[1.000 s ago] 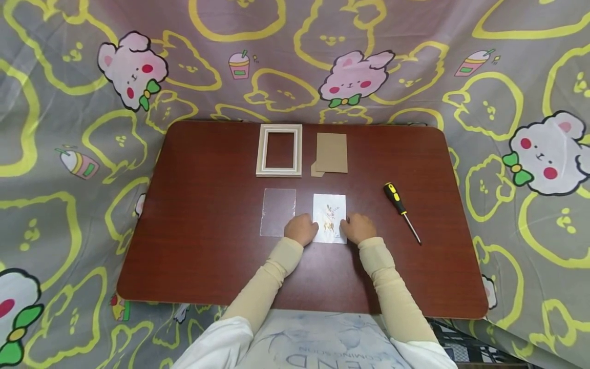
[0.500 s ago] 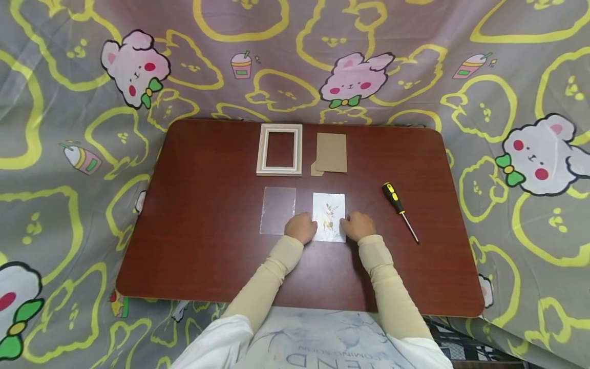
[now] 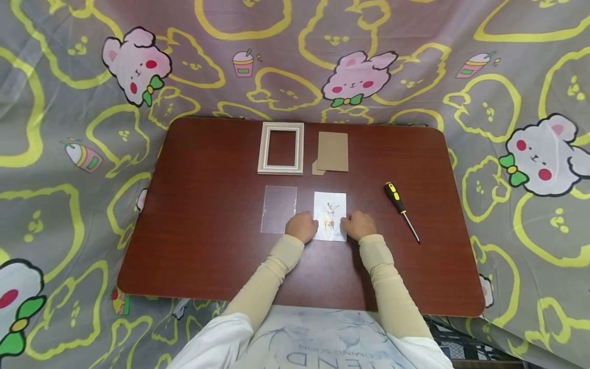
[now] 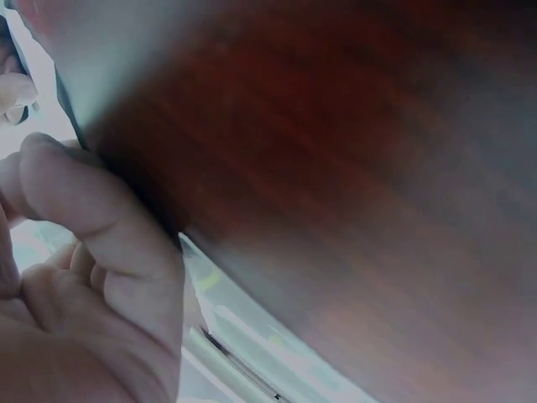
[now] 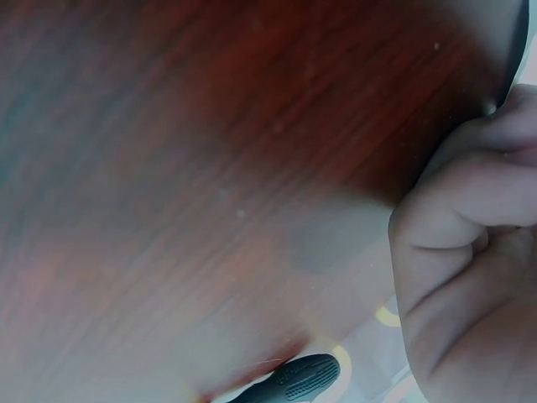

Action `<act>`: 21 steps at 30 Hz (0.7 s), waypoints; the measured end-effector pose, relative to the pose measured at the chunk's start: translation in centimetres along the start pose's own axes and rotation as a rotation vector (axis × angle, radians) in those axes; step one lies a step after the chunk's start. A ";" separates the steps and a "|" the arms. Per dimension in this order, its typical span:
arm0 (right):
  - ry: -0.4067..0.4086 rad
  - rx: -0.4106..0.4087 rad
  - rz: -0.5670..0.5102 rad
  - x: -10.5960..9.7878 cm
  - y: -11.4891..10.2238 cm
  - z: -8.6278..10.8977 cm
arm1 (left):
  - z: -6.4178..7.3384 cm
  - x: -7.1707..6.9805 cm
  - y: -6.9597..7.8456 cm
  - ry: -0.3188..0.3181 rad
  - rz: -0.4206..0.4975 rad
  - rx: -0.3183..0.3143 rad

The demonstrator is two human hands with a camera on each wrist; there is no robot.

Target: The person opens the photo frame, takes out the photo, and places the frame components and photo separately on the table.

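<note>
A white picture sheet [image 3: 330,211] printed with a small deer-like figure lies on the table in front of me. My left hand [image 3: 301,227] pinches its left edge, and my right hand [image 3: 359,226] pinches its right edge. Both hands rest low at the table, their fingers curled. The left wrist view shows the curled fingers of that hand [image 4: 92,269] close up. In the right wrist view the bent fingers of the other hand [image 5: 470,252] fill the right side. A clear plastic sheet [image 3: 279,205] lies beside my left hand.
A cream picture frame [image 3: 263,148] lies at the back of the brown table [image 3: 198,220]. To its right are a cardboard backing [image 3: 333,151] and a smaller cardboard piece [image 3: 317,170]. A black and yellow screwdriver [image 3: 394,195] lies at the right. Patterned cloth [image 3: 276,46] surrounds the table.
Both hands stay at the sheet's edges. Only the head view has shifted slightly; the things on the table have not visibly moved.
</note>
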State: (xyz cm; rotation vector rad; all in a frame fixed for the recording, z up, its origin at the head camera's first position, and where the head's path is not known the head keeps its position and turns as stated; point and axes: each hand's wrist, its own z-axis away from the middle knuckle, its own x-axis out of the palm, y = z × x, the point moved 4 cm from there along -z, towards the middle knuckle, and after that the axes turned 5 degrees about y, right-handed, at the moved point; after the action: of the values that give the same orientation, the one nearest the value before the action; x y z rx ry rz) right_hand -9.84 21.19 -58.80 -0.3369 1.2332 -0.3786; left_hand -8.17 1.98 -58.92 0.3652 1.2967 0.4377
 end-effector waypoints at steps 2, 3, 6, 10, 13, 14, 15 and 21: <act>-0.004 0.006 -0.005 0.0 0.1 0.0 | 0.0 0.1 0.0 -0.001 -0.007 0.006; -0.005 0.008 -0.007 0.0 0.1 0.0 | 0.0 0.1 0.0 -0.002 -0.012 0.008; -0.004 0.010 -0.013 0.0 -0.1 0.0 | -0.1 0.1 -0.1 0.001 -0.010 0.016; -0.002 0.006 -0.012 0.1 -0.2 -0.1 | -0.1 -0.1 -0.1 0.006 0.007 0.021; -0.006 0.005 -0.006 0.2 -0.2 -0.1 | -0.1 -0.1 -0.1 0.006 0.009 0.019; -0.008 0.004 -0.007 0.2 -0.2 -0.1 | -0.1 -0.1 -0.2 0.005 0.009 0.017; -0.009 0.005 -0.012 0.2 -0.2 -0.2 | -0.2 -0.1 -0.2 0.006 0.009 0.017; -0.006 -0.002 -0.035 0.2 0.1 -0.1 | -0.4 0.2 -0.2 -0.011 0.045 0.026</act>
State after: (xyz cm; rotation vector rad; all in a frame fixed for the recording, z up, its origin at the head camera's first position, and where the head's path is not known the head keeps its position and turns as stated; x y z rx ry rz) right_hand -9.91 21.22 -59.04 -0.3612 1.2233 -0.4068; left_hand -8.45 1.88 -59.26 0.4182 1.2867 0.4567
